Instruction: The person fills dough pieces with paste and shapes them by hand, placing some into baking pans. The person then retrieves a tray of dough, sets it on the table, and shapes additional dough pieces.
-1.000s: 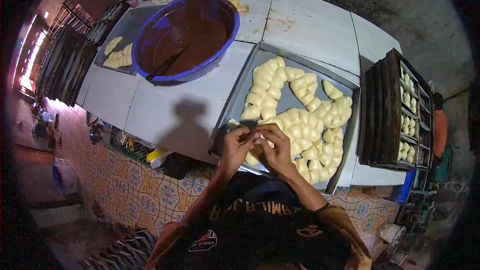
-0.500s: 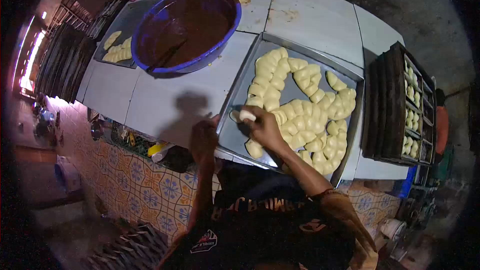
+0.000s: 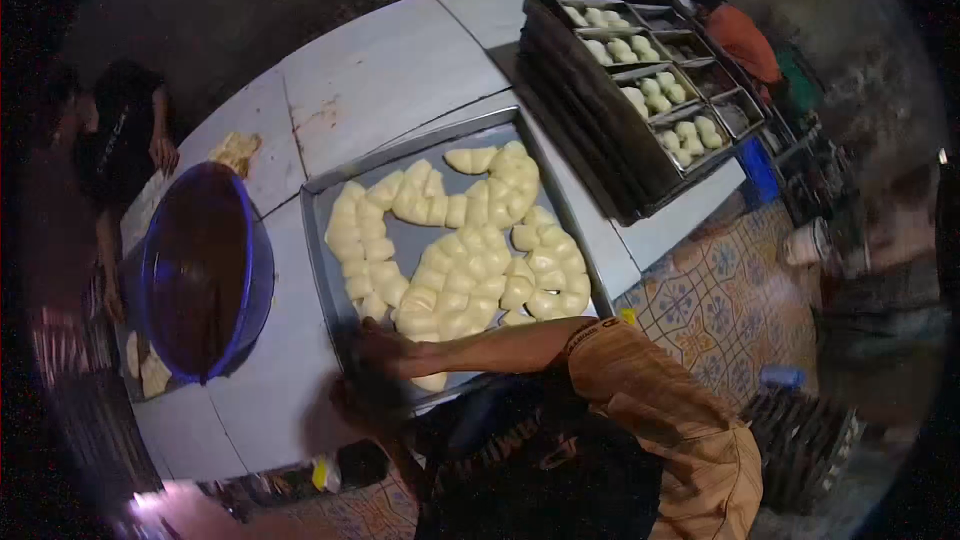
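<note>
A grey metal tray (image 3: 590, 260) holds many pale dough pieces (image 3: 455, 280) pressed side by side. Over its lower left corner is my right hand (image 3: 385, 348), dark and blurred, with its fingers hard to make out. My left hand (image 3: 350, 402) is low beside the same corner, in shadow; its fingers are hidden. Whether either hand holds anything does not show. Left of the tray stands a blue basin (image 3: 262, 280) with brown contents and a dark stick-like tool in it.
A dark stack of trays (image 3: 600, 140) with dough in its top compartments stands upper right. Beyond it is a person in orange (image 3: 742, 40). Another person (image 3: 125, 130) is at the left, near dough scraps (image 3: 236, 152). The tiled floor (image 3: 700, 310) shows at right.
The view has swung to the right, bringing the stack nearer the middle. My right hand has moved to the tray's lower left corner; the white piece earlier in it no longer shows.
</note>
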The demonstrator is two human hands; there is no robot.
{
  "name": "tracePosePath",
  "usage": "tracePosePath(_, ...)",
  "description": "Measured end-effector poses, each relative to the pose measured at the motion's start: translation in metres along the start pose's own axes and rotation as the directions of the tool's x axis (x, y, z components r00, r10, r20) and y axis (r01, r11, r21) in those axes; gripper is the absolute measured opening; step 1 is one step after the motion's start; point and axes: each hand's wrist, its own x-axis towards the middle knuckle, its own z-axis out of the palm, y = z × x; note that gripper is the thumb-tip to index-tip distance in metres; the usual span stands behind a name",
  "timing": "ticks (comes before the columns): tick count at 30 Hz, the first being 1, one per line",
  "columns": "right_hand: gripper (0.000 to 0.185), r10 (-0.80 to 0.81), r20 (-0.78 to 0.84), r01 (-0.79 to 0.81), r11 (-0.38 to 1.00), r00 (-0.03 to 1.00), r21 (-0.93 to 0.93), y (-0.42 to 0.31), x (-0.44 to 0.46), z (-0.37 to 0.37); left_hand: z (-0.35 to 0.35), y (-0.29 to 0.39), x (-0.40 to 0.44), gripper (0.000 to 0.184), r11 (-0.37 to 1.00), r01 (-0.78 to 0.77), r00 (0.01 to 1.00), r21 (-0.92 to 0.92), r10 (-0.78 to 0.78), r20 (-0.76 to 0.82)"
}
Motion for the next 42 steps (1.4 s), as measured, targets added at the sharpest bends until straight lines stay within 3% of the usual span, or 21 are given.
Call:
tracePosePath(2, 0.036, 0.104, -0.016, -0.066, 0.733, 0.994, 0.677, -0.015, -0.032, -0.191, 0.005, 0.013, 0.000, 0.024, 0.987, -0.053, 0.998, 0.150, 0.047, 0.044)
tracePosePath(4, 0.043, 0.194, -0.135, -0.037, 0.690, 0.972, 0.723, 0.009, -0.057, -0.217, 0.011, 0.019, 0.001, 0.025, 0.965, -0.088, 0.994, 0.249, 0.070, 0.078)
tracePosePath(6, 0.048, 0.081, -0.311, 0.192, 0.635, 0.947, 0.749, 0.037, -0.082, -0.261, 0.019, 0.022, 0.005, 0.026, 0.937, -0.110, 0.992, 0.332, 0.085, 0.091)
tracePosePath(7, 0.048, 0.228, -0.180, 0.158, 0.112, 0.957, 0.981, 0.048, -0.093, -0.270, 0.022, 0.023, 0.005, 0.026, 0.924, -0.119, 0.991, 0.362, 0.090, 0.096)
tracePosePath(8, 0.048, 0.275, 0.003, 0.128, -0.459, 0.961, 0.879, 0.057, -0.106, -0.275, 0.025, 0.024, 0.005, 0.026, 0.915, -0.122, 0.991, 0.384, 0.088, 0.106)
tracePosePath(10, 0.050, 0.416, 0.067, 0.220, -0.603, 0.907, 0.767, 0.054, -0.142, -0.346, 0.025, 0.026, 0.008, 0.027, 0.899, -0.132, 0.988, 0.418, 0.087, 0.125)
tracePosePath(12, 0.051, 0.498, -0.078, 0.209, -0.214, 0.864, 0.954, 0.060, -0.176, -0.370, 0.022, 0.027, 0.008, 0.028, 0.886, -0.135, 0.987, 0.444, 0.080, 0.140)
tracePosePath(14, 0.053, 0.568, 0.009, 0.082, -0.134, 0.823, 0.988, 0.067, -0.189, -0.387, 0.015, 0.030, 0.008, 0.028, 0.875, -0.129, 0.987, 0.467, 0.065, 0.149)
tracePosePath(16, 0.043, 0.595, 0.083, 0.147, -0.328, 0.799, 0.933, 0.066, -0.196, -0.375, 0.008, 0.034, 0.009, 0.029, 0.863, -0.127, 0.986, 0.489, 0.056, 0.158)
tracePosePath(20, 0.057, 0.662, 0.202, 0.061, -0.351, 0.722, 0.934, 0.067, -0.206, -0.349, -0.002, 0.051, 0.027, 0.031, 0.759, -0.215, 0.947, 0.614, 0.009, 0.321)
tracePosePath(22, 0.059, 0.679, 0.113, 0.131, -0.297, 0.725, 0.946, 0.066, -0.205, -0.347, -0.012, -0.067, 0.052, 0.030, 0.672, -0.511, 0.781, 0.536, 0.102, 0.616)
tracePosePath(23, 0.059, 0.681, 0.139, 0.099, -0.299, 0.719, 0.949, 0.065, -0.206, -0.351, -0.017, -0.062, 0.045, 0.030, 0.672, -0.467, 0.819, 0.574, 0.083, 0.568)
tracePosePath(25, 0.062, 0.690, 0.162, 0.023, -0.251, 0.705, 0.968, 0.068, -0.212, -0.360, 0.011, -0.017, 0.051, 0.021, 0.974, -0.119, 0.936, 0.191, 0.046, 0.349)
tracePosePath(26, 0.062, 0.765, 0.147, 0.090, -0.259, 0.626, 0.962, 0.049, -0.193, -0.373, 0.023, 0.002, 0.059, 0.017, 0.997, 0.010, 0.970, -0.081, 0.010, 0.243)
tracePosePath(30, 0.060, 0.665, 0.085, 0.078, -0.212, 0.742, 0.974, 0.073, -0.210, -0.353, 0.020, 0.027, 0.069, 0.019, 0.982, -0.131, 0.939, 0.135, 0.079, 0.333)
tracePosePath(32, 0.068, 0.650, 0.137, 0.012, -0.220, 0.748, 0.975, 0.070, -0.196, -0.340, 0.027, 0.005, 0.067, 0.023, 0.902, -0.393, 0.895, 0.180, 0.329, 0.302)
tracePosePath(36, 0.065, 0.509, 0.126, -0.154, 0.014, 0.852, 0.988, 0.052, -0.125, -0.310, 0.041, 0.008, 0.041, 0.020, 0.936, -0.314, 0.933, 0.160, 0.273, 0.232)
tracePosePath(38, 0.057, 0.372, 0.157, -0.218, 0.128, 0.915, 0.967, 0.028, -0.072, -0.306, 0.042, 0.025, 0.027, 0.012, 0.965, -0.153, 0.976, 0.212, 0.114, 0.184)
tracePosePath(40, 0.048, 0.237, 0.161, -0.202, 0.159, 0.958, 0.966, -0.010, -0.018, -0.303, 0.040, 0.029, 0.011, 0.010, 0.992, -0.082, 0.995, 0.093, 0.076, 0.072)
tracePosePath(41, 0.050, 0.200, 0.113, -0.191, 0.425, 0.973, 0.885, -0.011, 0.006, -0.280, 0.040, 0.017, 0.001, 0.011, 0.997, -0.076, 0.992, 0.034, 0.079, -0.103)
tracePosePath(42, 0.049, 0.133, -0.004, -0.050, 0.399, 0.991, 0.916, -0.027, 0.026, -0.264, 0.040, 0.010, -0.006, 0.012, 0.996, -0.085, 0.958, -0.025, 0.074, -0.276)
